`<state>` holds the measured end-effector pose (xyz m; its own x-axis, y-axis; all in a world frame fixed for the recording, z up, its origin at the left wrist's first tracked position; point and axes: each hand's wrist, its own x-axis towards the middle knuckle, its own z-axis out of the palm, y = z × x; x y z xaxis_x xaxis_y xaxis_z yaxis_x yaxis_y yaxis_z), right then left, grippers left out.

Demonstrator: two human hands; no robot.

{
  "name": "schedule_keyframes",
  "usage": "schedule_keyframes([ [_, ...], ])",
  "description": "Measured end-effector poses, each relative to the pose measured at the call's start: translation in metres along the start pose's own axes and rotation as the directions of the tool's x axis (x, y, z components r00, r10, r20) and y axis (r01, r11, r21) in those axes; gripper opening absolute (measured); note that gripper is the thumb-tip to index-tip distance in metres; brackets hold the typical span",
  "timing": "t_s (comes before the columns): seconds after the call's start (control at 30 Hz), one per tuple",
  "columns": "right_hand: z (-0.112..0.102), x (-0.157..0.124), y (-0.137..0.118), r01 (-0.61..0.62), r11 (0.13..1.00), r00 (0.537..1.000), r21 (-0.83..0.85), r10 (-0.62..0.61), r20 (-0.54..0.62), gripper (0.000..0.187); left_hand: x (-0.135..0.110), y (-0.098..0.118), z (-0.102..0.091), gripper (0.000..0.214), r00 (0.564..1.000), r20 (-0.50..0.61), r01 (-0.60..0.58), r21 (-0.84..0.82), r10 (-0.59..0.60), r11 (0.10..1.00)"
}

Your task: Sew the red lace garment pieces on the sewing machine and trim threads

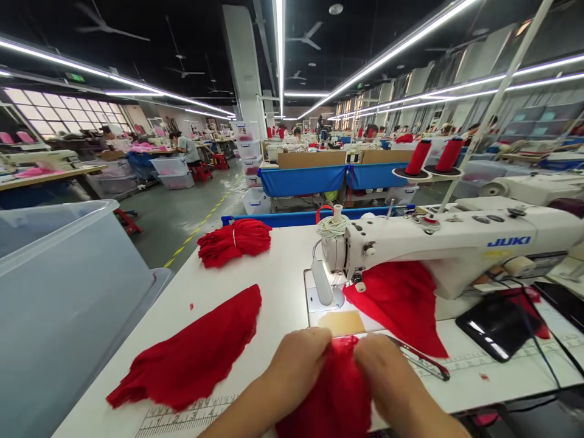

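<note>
Both of my hands grip the upper edge of a piece of red fabric (340, 389) at the table's front, its lower part hanging toward me. My left hand (301, 356) is closed on the left side of that edge, my right hand (376, 359) on the right side. Just beyond them is the needle area of a white sewing machine (410, 237), with a lit lamp. Another red fabric piece (401, 298) lies under the machine's arm. Beside my right hand rests a slim metal tool with a red-and-black end (426, 359), partly hidden.
A flat red fabric piece (201, 353) and a tied red bundle (235, 242) lie on the left of the white table (283, 280). A black phone-like object (495, 325) sits at right. A large plastic bin (59, 316) stands left. Red thread cones (417, 157) stand behind the machine.
</note>
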<state>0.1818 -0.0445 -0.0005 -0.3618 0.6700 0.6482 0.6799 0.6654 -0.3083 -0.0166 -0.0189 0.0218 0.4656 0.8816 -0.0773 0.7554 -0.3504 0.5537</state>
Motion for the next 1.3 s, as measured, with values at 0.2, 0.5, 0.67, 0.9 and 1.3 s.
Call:
schedule_keyframes([
  [0.2,-0.048,-0.025,-0.007,-0.219,0.935,0.952,0.279,0.142,0.269,0.031,-0.004,0.002,-0.016,0.016,0.996,-0.087,0.000,-0.281,-0.026,0.960],
  [0.5,-0.007,0.005,-0.009,-0.531,0.679,0.842,0.507,0.492,0.221,0.035,0.008,0.015,0.006,0.026,0.993,-0.092,-0.120,-0.692,0.078,0.712],
  [0.67,0.008,0.011,-0.011,-0.546,0.657,0.830,0.520,0.511,0.225,0.025,0.005,0.002,-0.003,0.047,0.998,0.017,-0.020,-0.761,0.052,0.648],
  [0.9,0.011,0.015,-0.013,-0.545,0.681,0.828,0.489,0.527,0.190,0.029,0.007,-0.005,-0.002,0.029,0.998,-0.070,-0.043,-0.711,-0.010,0.702],
  [1.3,0.023,0.015,-0.016,-0.563,0.688,0.814,0.458,0.557,0.164,0.040,0.011,-0.018,0.006,0.035,0.980,-0.135,-0.030,-0.826,-0.145,0.562],
])
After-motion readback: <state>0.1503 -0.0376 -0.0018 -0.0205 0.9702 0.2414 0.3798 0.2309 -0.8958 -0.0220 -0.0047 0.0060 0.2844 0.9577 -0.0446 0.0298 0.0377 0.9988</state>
